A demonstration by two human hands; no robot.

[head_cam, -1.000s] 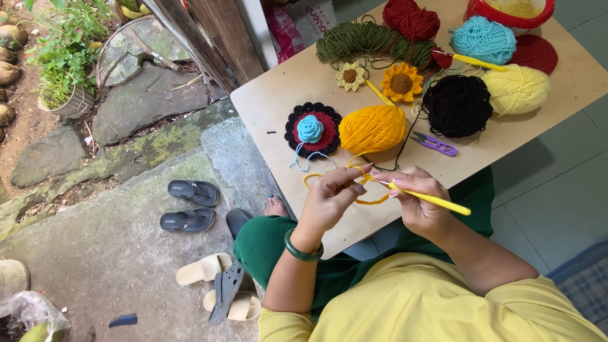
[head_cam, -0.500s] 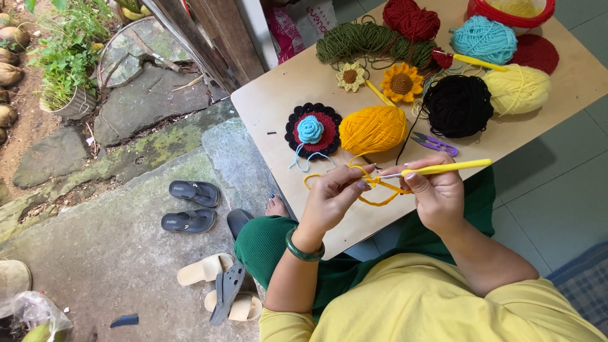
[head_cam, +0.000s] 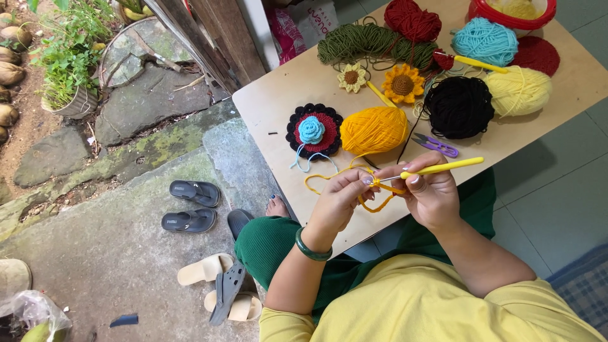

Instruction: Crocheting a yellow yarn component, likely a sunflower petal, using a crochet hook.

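While the left hand (head_cam: 339,196) pinches orange yarn (head_cam: 370,190), right hand (head_cam: 430,193) grip closed on yellow crochet hook (head_cam: 443,167), pink bag (head_cam: 288,31) behind table (head_cam: 266,107)

Soft, even daylight fills the scene, bright without glare, with only faint shadows under the yarn balls on the tabletop (head_cam: 278,107), and everything looks sharp, edges slightly stretched.

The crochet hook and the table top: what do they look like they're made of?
Crochet hook, held in the right hand: the yellow handle looks like smooth plastic or rubber, uniform and matte; the thin grey tip looks like metal. Table top: pale wood, probably plywood or laminate board, judging by its flat, even tan surface and thin edge; the grain is too faint to be sure.
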